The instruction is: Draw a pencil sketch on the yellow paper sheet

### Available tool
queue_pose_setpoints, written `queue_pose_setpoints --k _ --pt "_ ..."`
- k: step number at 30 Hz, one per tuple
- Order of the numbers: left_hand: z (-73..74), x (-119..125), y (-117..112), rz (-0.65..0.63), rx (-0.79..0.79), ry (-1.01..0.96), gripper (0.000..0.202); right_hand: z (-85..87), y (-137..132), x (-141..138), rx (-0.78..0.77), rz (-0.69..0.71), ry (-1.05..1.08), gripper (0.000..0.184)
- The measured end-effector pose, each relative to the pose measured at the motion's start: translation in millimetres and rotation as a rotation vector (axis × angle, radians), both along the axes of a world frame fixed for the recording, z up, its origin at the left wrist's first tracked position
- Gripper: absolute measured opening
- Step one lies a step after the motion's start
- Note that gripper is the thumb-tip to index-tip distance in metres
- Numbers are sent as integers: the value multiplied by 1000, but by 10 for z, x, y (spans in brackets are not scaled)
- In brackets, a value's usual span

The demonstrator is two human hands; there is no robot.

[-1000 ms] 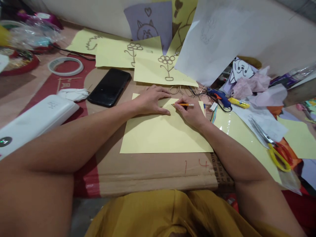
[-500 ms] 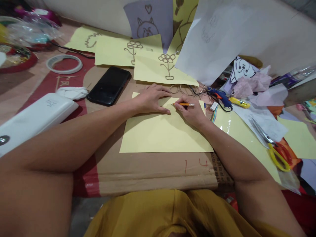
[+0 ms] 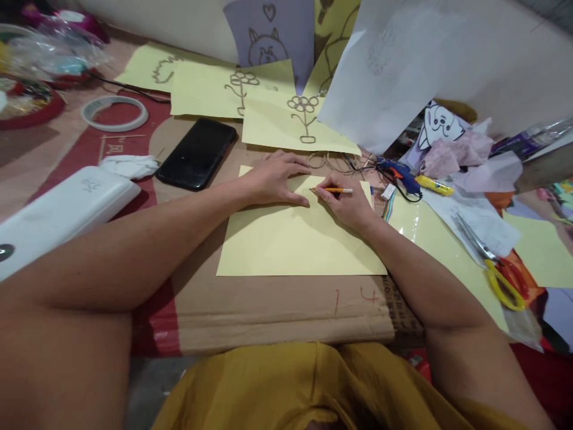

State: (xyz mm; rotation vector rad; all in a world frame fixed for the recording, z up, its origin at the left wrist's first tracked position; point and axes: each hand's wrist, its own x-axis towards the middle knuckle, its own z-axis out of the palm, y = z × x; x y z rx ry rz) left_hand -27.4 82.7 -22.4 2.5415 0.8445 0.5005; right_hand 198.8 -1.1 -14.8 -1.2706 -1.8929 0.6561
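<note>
A blank pale yellow sheet [image 3: 295, 239] lies on a cardboard board [image 3: 268, 310] in front of me. My left hand [image 3: 275, 179] rests flat on the sheet's upper part, fingers stretched out. My right hand [image 3: 342, 203] is closed around an orange pencil [image 3: 333, 190], whose tip touches the sheet just right of my left fingertips. Beyond lie yellow sheets with drawn flowers [image 3: 302, 116].
A black phone [image 3: 197, 154], a white case [image 3: 58, 212], a crumpled tissue [image 3: 128, 166] and a tape ring [image 3: 114, 112] lie to the left. A blue glue gun [image 3: 398, 174], a yellow cutter [image 3: 433, 186], yellow-handled scissors [image 3: 496, 269] and loose papers crowd the right.
</note>
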Motion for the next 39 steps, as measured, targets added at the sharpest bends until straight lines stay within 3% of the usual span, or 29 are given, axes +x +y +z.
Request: queue_pose_setpoints --k 15,22,39 --pt "-22 0 20 -10 26 -4 86 26 -33 6 0 47 -22 18" --pt "-18 -1 15 -13 23 -1 84 -23 15 29 76 -92 10 15" --pt "-18 -3 16 -2 17 1 84 -33 35 20 52 -46 -53 20"
